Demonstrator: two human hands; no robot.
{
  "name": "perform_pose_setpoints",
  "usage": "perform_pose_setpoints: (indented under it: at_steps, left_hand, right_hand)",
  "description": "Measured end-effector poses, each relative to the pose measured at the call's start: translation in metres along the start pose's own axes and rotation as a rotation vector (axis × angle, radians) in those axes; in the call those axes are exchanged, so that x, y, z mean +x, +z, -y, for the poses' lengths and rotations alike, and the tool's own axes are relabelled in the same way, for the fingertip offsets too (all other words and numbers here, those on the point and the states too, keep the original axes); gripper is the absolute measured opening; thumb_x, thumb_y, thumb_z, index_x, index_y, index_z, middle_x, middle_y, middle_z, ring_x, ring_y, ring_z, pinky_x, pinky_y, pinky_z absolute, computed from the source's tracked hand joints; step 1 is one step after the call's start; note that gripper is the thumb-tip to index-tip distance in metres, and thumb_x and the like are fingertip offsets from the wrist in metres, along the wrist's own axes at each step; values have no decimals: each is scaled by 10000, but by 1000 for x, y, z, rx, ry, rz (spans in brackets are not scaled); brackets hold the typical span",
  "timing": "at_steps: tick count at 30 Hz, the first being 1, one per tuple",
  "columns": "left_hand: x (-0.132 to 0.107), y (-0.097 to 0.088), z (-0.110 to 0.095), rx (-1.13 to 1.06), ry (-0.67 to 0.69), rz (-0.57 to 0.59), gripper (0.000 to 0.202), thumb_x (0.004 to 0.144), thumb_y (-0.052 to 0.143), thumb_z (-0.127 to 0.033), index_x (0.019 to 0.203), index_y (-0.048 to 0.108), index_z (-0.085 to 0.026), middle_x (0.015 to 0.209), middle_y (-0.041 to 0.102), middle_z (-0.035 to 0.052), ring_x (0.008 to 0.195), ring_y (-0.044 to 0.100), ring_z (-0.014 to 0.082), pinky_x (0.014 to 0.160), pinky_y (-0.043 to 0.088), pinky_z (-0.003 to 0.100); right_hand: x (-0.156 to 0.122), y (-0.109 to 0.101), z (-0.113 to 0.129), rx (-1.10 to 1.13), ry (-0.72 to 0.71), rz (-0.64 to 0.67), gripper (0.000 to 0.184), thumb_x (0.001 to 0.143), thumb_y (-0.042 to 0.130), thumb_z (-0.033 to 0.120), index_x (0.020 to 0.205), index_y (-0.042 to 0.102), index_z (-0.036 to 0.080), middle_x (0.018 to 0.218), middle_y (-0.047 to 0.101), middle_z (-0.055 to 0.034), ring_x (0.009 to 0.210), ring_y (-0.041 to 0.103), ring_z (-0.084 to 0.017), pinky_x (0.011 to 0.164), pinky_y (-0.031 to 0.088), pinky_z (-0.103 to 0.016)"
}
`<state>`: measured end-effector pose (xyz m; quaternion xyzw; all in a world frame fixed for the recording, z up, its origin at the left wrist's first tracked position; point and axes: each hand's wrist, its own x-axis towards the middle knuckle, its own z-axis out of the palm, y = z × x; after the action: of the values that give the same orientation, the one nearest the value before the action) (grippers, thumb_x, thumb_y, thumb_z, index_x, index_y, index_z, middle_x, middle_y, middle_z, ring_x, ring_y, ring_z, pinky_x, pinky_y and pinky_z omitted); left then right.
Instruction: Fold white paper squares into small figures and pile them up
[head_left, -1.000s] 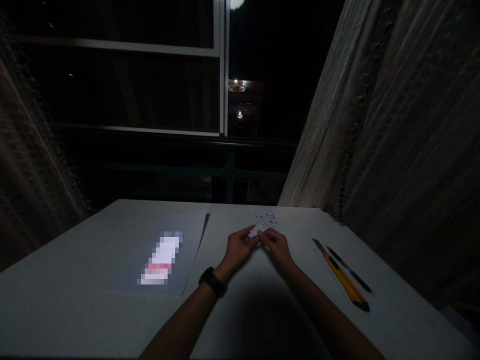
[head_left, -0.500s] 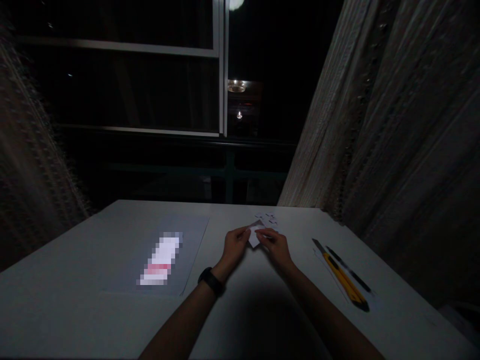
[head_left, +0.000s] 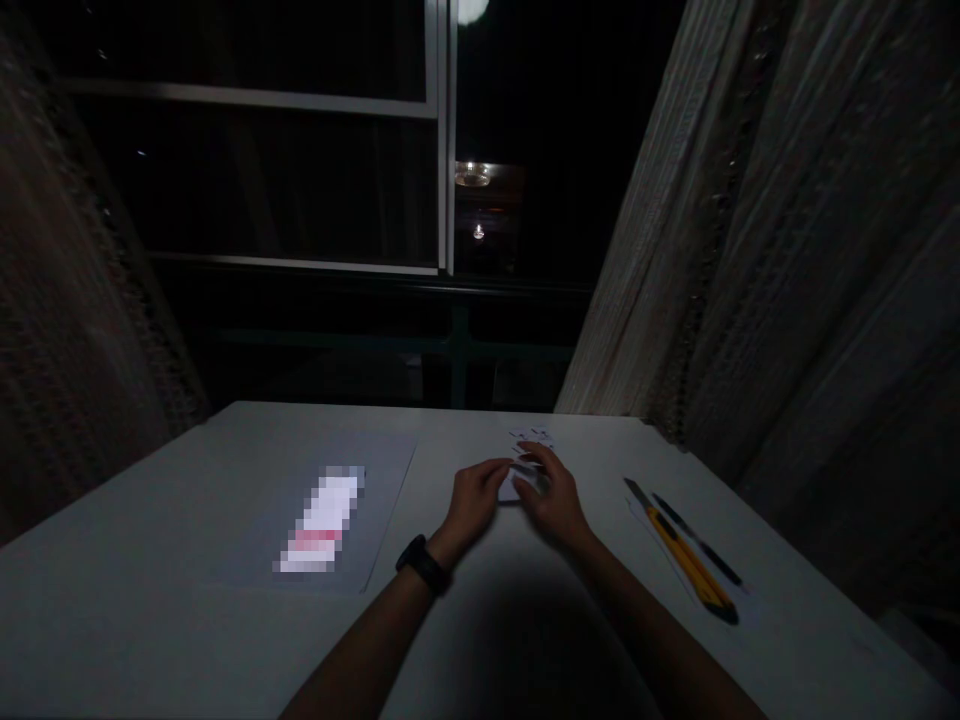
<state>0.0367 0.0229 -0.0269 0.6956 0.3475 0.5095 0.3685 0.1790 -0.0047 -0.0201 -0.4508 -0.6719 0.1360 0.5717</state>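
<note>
A small white folded piece of paper (head_left: pixel 517 484) lies on the white table (head_left: pixel 150 560) between my hands. My left hand (head_left: pixel 474 500), with a black watch (head_left: pixel 424 563) on its wrist, pinches the paper's left edge. My right hand (head_left: pixel 553 495) lies over the paper's right side with its fingers pressing it down. Just beyond the hands lie several small white paper scraps (head_left: pixel 531 437) with dark marks.
A grey sheet (head_left: pixel 390 490) with a white and pink blurred patch lies to the left. A yellow utility knife (head_left: pixel 686 560) and a black pen (head_left: pixel 701 545) lie to the right. Curtains hang on both sides of a dark window at the table's far edge.
The paper was held up between both hands' fingertips; now it is lower, against the table, with my right hand laid over it. The curtain at the left has swung nearer.
</note>
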Motion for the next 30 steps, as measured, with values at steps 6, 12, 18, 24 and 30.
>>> perform_pose_setpoints:
  at_steps: [6, 12, 18, 24, 30]
  left_hand:
    - [0, 7, 1, -55, -112, 23, 305, 685, 608, -309, 935, 670, -146, 782, 682, 60, 669, 591, 163, 659, 453, 267]
    - [3, 7, 5, -360, -239, 15, 295, 630, 651, -276, 873, 677, -109, 791, 684, 85, 705, 611, 182, 658, 467, 276]
    - [3, 3, 4, -431, -296, -48, 279, 591, 667, -211, 846, 683, -100, 792, 688, 102, 732, 626, 201, 691, 471, 295]
    - [6, 1, 3, -364, -266, -114, 242, 599, 664, -224, 812, 691, -111, 771, 689, 100, 711, 625, 194, 666, 473, 290]
    - [6, 3, 4, -333, -287, -99, 245, 565, 671, -188, 797, 688, -111, 718, 686, 89, 656, 622, 185, 615, 475, 277]
  right_hand:
    - [-1, 4, -8, -33, 36, -110, 149, 716, 528, 193, 782, 661, 213, 822, 653, -47, 818, 587, -205, 788, 443, -357]
    - [-2, 6, -10, 35, 121, -167, 168, 659, 538, 171, 768, 662, 207, 801, 657, -42, 795, 589, -210, 763, 449, -357]
    - [-2, 6, -10, 119, 133, -158, 195, 619, 529, 139, 729, 673, 212, 816, 664, -35, 821, 597, -209, 795, 449, -361]
    - [4, 0, -11, 257, 241, -59, 240, 629, 587, 182, 858, 656, 201, 890, 663, -59, 833, 611, -214, 755, 479, -348]
    - [3, 6, -18, 226, 252, -28, 211, 607, 630, 214, 812, 677, 197, 851, 676, -59, 832, 613, -230, 773, 476, -376]
